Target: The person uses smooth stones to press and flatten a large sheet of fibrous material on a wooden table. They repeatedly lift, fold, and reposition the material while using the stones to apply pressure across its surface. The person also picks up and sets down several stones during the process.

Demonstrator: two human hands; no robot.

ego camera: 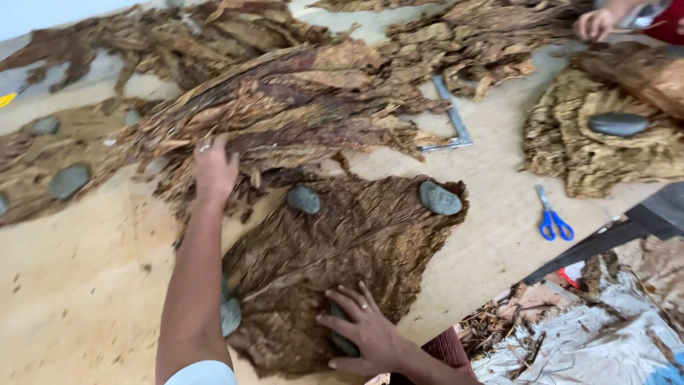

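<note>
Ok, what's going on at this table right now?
A person is working with dried tobacco leaves on a wooden table. The right hand presses on a flattened leaf stack weighted with smooth grey stones, while the left hand reaches into the big loose leaf pile. Blue scissors lie to the right.

Left arm stretched forward, hand (214,170) palm-down; right hand (365,329) flat, fingers spread.

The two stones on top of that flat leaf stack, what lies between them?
Only wrinkled brown leaf lies between the left stone and the right stone, seen from the head camera.
</note>
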